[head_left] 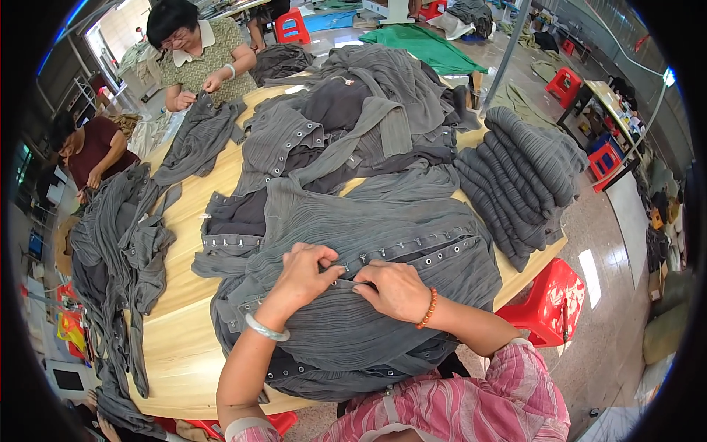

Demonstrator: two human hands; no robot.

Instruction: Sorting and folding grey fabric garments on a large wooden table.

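A: Left hand?
B: Bent fingers, apparently pinching the edge of a grey crinkled garment, spread beneath both hands on the tabletop.
A: Right hand?
B: Thumb and forefinger grip the edge just beside. The eyelet strip slants away up-right, nearer this hand.
A: Obscured?
B: Fingertip contacts; any fastening underneath, cannot tell.

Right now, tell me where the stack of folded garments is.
In the head view, the stack of folded garments sits at the right edge of the wooden table, to the right of the dark grey garment being handled.
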